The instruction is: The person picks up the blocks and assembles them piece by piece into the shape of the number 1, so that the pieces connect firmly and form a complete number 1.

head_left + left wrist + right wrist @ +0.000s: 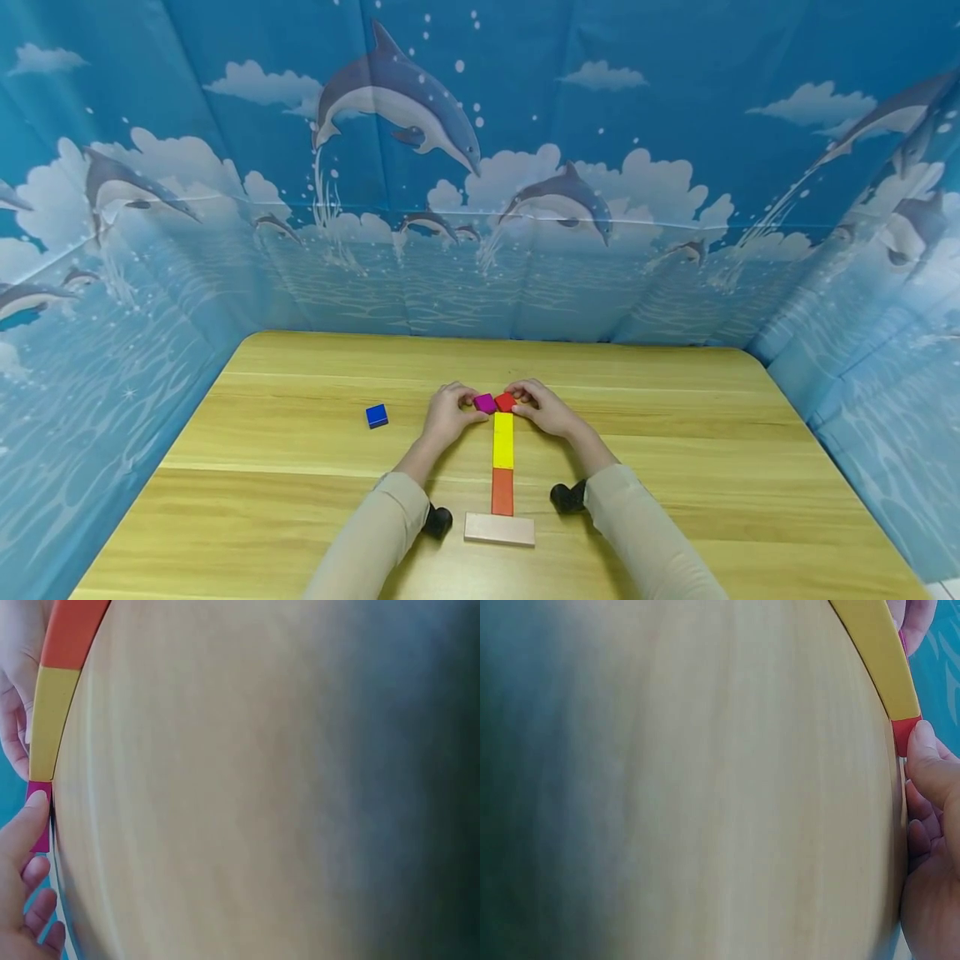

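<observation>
Between thumb and fingers, my left hand (447,414) pinches a magenta block (485,403). My right hand (547,408) grips a red block (506,402) in the same way. The two small blocks sit side by side, tilted to each other, at the far end of a yellow block (503,440). Nearer to me, an orange block (502,492) continues the line from the yellow one. A pale wooden plank (499,529) lies crosswise at the near end. In the left wrist view, the left thumb rests on the magenta block (41,838).
A blue block (377,416) lies apart, to the left of the left hand. Black wrist devices show below both sleeves, beside the row of blocks. The wooden table (300,467) meets a dolphin-printed curtain (465,275) at its back and sides.
</observation>
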Available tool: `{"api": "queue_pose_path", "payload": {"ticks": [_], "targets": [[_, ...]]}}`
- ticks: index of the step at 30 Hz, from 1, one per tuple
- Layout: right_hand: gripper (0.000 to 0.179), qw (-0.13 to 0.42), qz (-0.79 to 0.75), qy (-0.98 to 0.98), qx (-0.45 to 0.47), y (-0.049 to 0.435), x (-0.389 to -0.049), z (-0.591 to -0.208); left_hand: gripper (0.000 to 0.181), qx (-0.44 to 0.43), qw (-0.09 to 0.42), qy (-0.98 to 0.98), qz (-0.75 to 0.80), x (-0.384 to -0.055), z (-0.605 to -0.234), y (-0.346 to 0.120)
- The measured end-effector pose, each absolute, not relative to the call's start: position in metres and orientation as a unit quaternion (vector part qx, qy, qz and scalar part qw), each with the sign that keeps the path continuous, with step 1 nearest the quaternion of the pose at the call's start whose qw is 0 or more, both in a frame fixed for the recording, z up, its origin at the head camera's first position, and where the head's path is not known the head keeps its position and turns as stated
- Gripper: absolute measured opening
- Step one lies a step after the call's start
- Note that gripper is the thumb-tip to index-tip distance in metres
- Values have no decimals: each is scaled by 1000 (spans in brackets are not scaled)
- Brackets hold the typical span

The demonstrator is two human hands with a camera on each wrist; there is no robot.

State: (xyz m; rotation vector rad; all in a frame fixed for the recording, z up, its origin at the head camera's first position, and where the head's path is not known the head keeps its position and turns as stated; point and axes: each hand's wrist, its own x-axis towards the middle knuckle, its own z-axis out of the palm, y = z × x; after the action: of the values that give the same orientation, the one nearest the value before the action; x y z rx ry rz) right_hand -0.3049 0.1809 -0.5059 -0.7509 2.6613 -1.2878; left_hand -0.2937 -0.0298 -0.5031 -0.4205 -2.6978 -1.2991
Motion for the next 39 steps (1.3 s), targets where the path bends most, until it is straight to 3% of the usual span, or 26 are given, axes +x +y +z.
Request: {"api": "queue_pose_path", "payload": {"ticks": [8,17,39], "targets": [[28,61,-444,861,-240,173,-288,-476,32,-136,56,-903,-405,-294,-503,-28],[28,47,-419,875,-238,180,-305,-504,35,-130,51,-906,-400,-297,-508,-27],[29,58,-437,864,-243,182,-314,-507,36,-129,56,-910,-389,-300,-508,-26]]}}
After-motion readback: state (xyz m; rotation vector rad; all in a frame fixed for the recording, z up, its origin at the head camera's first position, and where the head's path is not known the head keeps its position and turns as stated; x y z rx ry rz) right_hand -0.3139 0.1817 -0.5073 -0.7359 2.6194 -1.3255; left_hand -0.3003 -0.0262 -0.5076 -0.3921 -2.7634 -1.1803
